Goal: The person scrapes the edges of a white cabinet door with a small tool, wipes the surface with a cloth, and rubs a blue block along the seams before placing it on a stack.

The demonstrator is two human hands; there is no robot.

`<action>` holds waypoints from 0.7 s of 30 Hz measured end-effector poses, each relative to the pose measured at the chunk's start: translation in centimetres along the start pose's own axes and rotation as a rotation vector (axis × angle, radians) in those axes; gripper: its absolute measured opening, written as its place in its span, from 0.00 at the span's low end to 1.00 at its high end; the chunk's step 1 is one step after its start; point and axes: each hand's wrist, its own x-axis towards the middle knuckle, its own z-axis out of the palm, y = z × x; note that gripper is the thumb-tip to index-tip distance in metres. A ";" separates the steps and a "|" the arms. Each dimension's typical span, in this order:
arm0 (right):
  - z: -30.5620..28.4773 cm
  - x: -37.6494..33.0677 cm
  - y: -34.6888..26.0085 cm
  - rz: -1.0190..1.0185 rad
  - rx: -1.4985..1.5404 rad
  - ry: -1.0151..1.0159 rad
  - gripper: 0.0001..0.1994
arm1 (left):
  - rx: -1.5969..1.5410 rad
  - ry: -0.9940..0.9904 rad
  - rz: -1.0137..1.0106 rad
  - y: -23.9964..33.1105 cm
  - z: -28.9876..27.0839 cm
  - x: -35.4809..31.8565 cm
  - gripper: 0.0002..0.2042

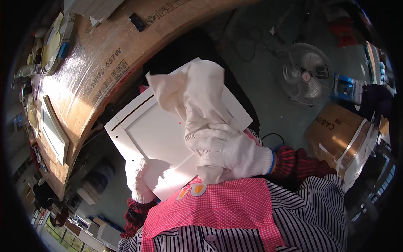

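Note:
A white framed panel [155, 130], like a cabinet door, rests tilted against my front. It has a recessed middle, a dark slot along its upper left side, small dark holes and a tiny red mark. My left hand [138, 178], in a white knit glove, grips its lower left edge; some fingers are hidden. Over the panel's right part, my gloved right hand [226, 151] closes on a crumpled off-white cloth [195, 90]. Most of that cloth bunches up beyond the fingers and covers part of the panel, while a small end hangs below the hand.
A cardboard-covered table [100, 80] stands at the left, holding a thin white framed panel [54, 128] and a small black object [137, 22]. On the floor at the right are a round fan [307, 75] and a cardboard box [333, 132].

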 end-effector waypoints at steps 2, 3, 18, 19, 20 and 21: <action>-0.1 -1.9 2.7 -0.027 -0.081 0.059 0.17 | 0.116 0.025 -0.067 0.4 1.0 -0.2 0.16; -1.8 -1.6 3.6 -0.164 -0.332 0.095 0.15 | 0.115 0.050 -0.064 0.1 0.2 -0.6 0.16; -8.5 -6.4 13.6 0.979 -0.305 0.498 0.18 | -0.122 0.137 0.018 0.6 0.7 0.7 0.15; -8.3 -4.8 11.7 0.901 -0.225 0.538 0.21 | -0.173 0.118 0.028 0.4 -0.2 0.5 0.16; -8.1 -4.2 10.2 0.823 -0.151 0.579 0.23 | -0.179 0.129 0.035 0.6 0.4 0.2 0.16; -8.1 -6.0 10.8 0.808 -0.140 0.572 0.23 | -0.196 0.103 0.015 1.2 1.7 0.0 0.17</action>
